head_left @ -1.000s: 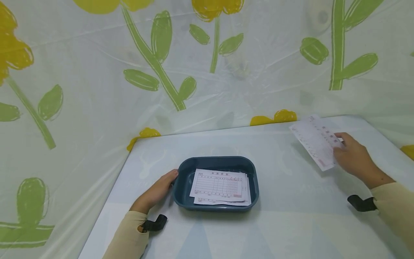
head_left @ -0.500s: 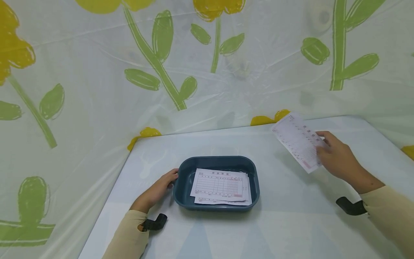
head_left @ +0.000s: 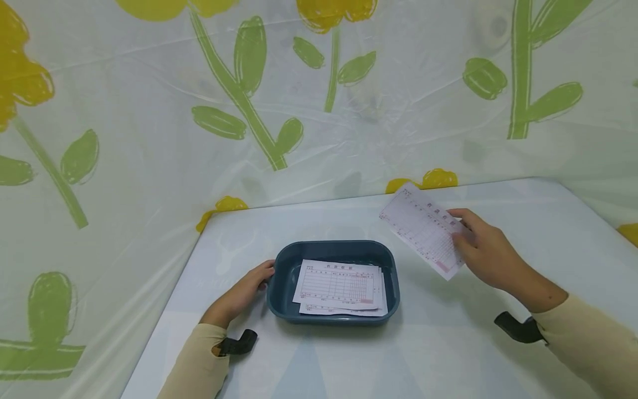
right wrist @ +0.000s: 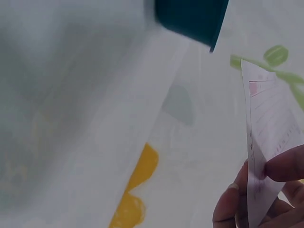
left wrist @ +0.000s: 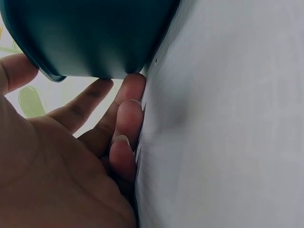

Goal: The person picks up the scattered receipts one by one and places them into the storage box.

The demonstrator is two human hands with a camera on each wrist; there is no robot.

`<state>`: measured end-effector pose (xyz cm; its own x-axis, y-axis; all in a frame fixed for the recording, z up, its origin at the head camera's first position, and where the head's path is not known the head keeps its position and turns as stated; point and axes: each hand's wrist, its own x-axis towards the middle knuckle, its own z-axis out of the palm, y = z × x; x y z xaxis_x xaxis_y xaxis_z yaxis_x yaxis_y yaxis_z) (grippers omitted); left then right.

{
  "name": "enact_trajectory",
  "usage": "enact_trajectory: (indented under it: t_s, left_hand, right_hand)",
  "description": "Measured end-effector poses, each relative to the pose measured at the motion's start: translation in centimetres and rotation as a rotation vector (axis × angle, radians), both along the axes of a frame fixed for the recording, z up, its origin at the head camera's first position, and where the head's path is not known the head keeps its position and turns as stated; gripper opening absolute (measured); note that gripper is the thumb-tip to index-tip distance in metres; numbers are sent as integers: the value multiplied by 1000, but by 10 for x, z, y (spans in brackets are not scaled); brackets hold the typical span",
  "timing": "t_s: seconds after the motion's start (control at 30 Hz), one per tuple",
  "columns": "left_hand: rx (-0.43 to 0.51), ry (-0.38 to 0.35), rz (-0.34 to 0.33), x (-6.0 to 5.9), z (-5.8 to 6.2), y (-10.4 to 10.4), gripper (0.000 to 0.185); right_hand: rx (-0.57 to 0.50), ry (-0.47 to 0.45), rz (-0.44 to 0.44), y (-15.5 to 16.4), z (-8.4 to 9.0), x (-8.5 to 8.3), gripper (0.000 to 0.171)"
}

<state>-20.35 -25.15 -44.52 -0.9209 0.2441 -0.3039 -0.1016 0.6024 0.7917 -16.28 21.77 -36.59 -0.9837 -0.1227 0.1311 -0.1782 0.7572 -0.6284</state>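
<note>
A dark teal tray sits mid-table with printed paper forms stacked inside. My left hand rests against the tray's left wall, fingers touching its outside; the tray's underside fills the top of the left wrist view. My right hand pinches a single paper slip above the table, right of the tray. In the right wrist view the slip stands edge-on between thumb and fingers, with the tray corner beyond it.
The pale blue-white table is backed by a plastic curtain printed with green stems and yellow flowers, which also hangs along the left side. Black wrist straps sit on both beige sleeves.
My right hand has carried the slip leftward, from the table's far right toward the tray. The left hand and tray have stayed put.
</note>
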Motion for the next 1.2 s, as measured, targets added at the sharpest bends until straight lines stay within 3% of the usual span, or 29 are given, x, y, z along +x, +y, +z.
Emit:
enact_trajectory:
  t_s: [0.37,0.9,1.2]
  left_hand:
    - [12,3,-9,1,0,0,54]
    - [-6,9,0,0,-1,1,55]
    - [-3,12,-8,-1,-1,2,53]
  right_hand:
    - [-80,36,107,-40,0,8,46]
    - [-105,89,216,-77,-12,6,40]
    - [-114,29,221,-90,-19,1,41]
